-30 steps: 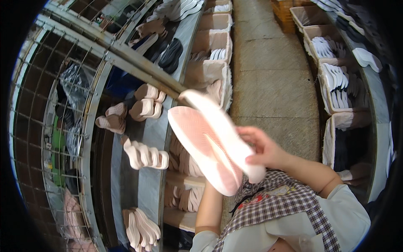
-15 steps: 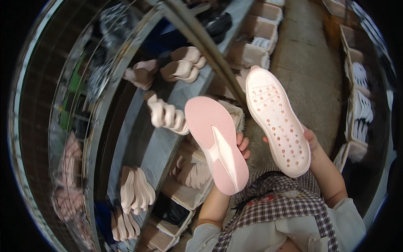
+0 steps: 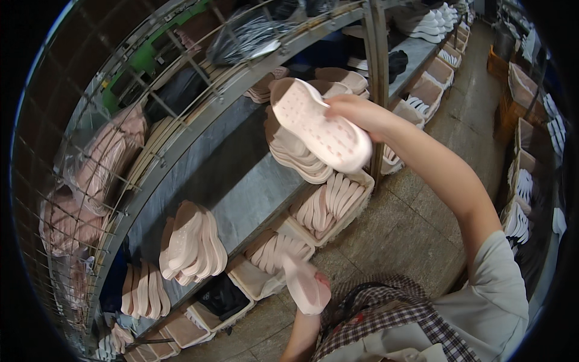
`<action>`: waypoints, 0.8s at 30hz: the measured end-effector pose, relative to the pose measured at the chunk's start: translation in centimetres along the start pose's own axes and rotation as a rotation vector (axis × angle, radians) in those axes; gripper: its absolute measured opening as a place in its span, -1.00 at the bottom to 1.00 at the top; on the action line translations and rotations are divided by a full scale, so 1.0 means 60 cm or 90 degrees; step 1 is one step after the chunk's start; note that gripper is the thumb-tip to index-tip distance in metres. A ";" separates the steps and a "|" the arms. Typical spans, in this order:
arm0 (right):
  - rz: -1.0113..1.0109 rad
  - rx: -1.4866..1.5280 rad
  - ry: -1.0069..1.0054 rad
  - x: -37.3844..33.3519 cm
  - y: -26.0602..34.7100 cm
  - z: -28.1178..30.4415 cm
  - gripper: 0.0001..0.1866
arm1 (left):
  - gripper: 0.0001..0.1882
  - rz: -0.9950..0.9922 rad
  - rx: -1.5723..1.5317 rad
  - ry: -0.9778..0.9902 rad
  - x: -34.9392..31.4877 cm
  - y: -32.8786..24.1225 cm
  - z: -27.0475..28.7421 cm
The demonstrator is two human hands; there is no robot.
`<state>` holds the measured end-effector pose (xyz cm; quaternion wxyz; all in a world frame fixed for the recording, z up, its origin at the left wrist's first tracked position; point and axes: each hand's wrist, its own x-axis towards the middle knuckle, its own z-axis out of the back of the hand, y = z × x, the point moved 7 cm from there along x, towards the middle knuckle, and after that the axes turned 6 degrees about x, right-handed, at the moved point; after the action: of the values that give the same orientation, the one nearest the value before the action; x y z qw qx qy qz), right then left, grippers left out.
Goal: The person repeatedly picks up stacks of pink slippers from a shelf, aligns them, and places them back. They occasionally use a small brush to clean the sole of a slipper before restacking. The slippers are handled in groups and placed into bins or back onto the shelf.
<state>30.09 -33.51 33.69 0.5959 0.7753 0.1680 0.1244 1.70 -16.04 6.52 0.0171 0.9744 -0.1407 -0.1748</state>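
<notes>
With its arm stretched toward the shelf, my right hand point(image 3: 357, 113) is closed on the edge of a pale pink shoe sole point(image 3: 313, 123), its side dotted with small holes facing me. That sole is over a stack of soles point(image 3: 295, 154) at the shelf's edge; whether it touches them I cannot tell. Low and nearer my body, my left hand point(image 3: 322, 280) grips another pale pink shoe sole point(image 3: 306, 286), blurred by motion. It is beside a bin of soles point(image 3: 271, 286). Most of the left hand's fingers are hidden behind its sole.
More sole stacks point(image 3: 194, 244) stand along the grey shelf point(image 3: 223, 193). Below runs a row of lined bins, one holding several soles point(image 3: 329, 205). A metal post point(image 3: 378, 66) and wire mesh point(image 3: 139, 133) border the shelf. Further bins point(image 3: 523, 145) line the aisle's right side.
My right hand has carried its sole up and left over the shelf stack. My left hand has moved down and left with its sole. The view has turned toward the shelf.
</notes>
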 end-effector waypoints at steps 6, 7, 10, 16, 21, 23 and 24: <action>-0.035 -0.375 -0.029 0.193 0.020 -0.086 -0.68 | -0.71 -0.117 -0.119 -0.341 -0.112 -0.083 0.151; -0.059 -0.483 -0.049 0.212 0.009 -0.090 -0.66 | -0.70 -0.122 -0.103 -0.318 -0.125 -0.093 0.150; -0.147 -0.811 0.010 0.270 -0.023 -0.102 -0.48 | -0.70 -0.158 -0.099 -0.299 -0.151 -0.124 0.143; -0.024 -1.218 0.218 0.299 -0.045 -0.137 -0.54 | -0.66 -0.235 -0.111 -0.259 -0.177 -0.161 0.111; 0.461 -0.962 -0.020 0.116 0.022 -0.248 -0.68 | -0.73 -0.349 0.112 -0.110 -0.209 -0.157 0.062; 0.554 -0.640 0.162 -0.012 -0.018 -0.298 -0.81 | -0.65 -0.427 0.019 -0.205 -0.235 -0.148 0.078; 0.593 -0.588 0.275 -0.079 -0.059 -0.330 -0.85 | -0.66 -0.450 0.093 -0.054 -0.235 -0.148 0.048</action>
<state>17.57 -17.18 35.45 0.7027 0.3910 -0.1380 0.5781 -9.59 -3.50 7.81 -0.1202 0.9533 0.1921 -0.1998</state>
